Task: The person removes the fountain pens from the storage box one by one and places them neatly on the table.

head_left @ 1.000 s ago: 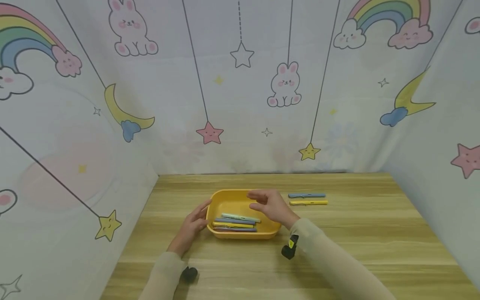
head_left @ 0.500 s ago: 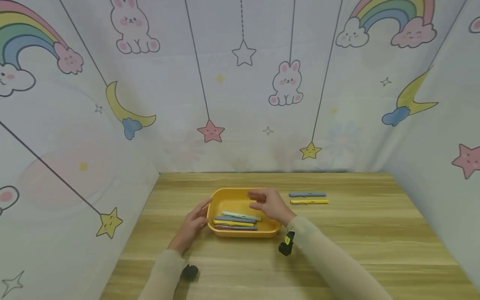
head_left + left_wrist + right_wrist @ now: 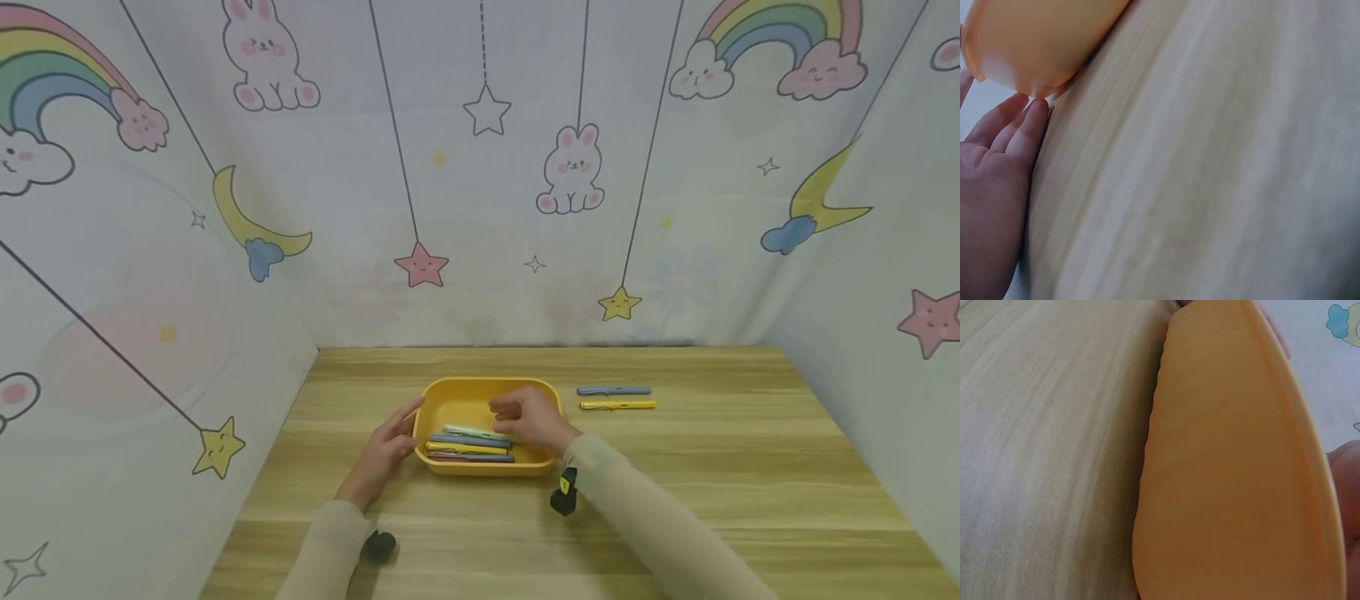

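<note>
Left hand (image 3: 386, 450): released, I see, against the left edge of the tray (image 3: 491, 469).
Right hand (image 3: 531, 419): loose, released, over its right end.
Pens (image 3: 467, 449): inside, near its front edge (two more pens (image 3: 618, 406) outside its far right corner).

Pale cloth-like back wall (image 3: 487, 200) across top and middle of frame, faint creases. Matching left wall (image 3: 112, 492) and right wall (image 3: 885, 400) slant toward lower corners. Cartoon prints: upper-left rainbow (image 3: 52, 58), upper-right rainbow (image 3: 780, 18), white rabbit (image 3: 573, 179) right of upper centre, pink star (image 3: 422, 267) left of it, lower. Light-brown, streaky wood-grain desk (image 3: 735, 475) fills lower middle. Light soft, rather dim; upper cloth tinged lilac.
</note>
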### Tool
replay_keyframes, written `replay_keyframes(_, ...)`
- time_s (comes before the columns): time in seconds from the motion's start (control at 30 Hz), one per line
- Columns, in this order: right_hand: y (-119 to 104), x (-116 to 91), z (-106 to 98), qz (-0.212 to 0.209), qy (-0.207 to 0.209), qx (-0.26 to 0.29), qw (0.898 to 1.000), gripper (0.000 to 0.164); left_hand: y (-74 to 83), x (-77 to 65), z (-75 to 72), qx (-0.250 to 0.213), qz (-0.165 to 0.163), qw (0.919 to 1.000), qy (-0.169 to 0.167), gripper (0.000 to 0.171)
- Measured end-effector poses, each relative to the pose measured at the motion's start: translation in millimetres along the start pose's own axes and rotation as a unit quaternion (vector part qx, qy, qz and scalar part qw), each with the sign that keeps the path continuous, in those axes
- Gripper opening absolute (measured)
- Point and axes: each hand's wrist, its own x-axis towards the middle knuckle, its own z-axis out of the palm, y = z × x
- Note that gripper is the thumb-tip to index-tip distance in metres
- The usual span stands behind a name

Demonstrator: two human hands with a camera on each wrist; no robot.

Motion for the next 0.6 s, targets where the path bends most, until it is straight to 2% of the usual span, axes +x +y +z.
replay_keyframes(0.33, 0.9, 3.5, 7.1, -0.005, -0.026, -0.036, 0.999, 0.038, -1.7, 0.4, -0.4, -0.003, 0.001, 1.0000, 0.000, 0.069)
replay_keyframes(0.6, 2.9, 6.5, 10.2, -0.007, -0.020, -0.068, 0.997, 0.038, 1.4, -0.5, 1.0, 0.002, -0.005, 1.0000, 0.005, 0.069)
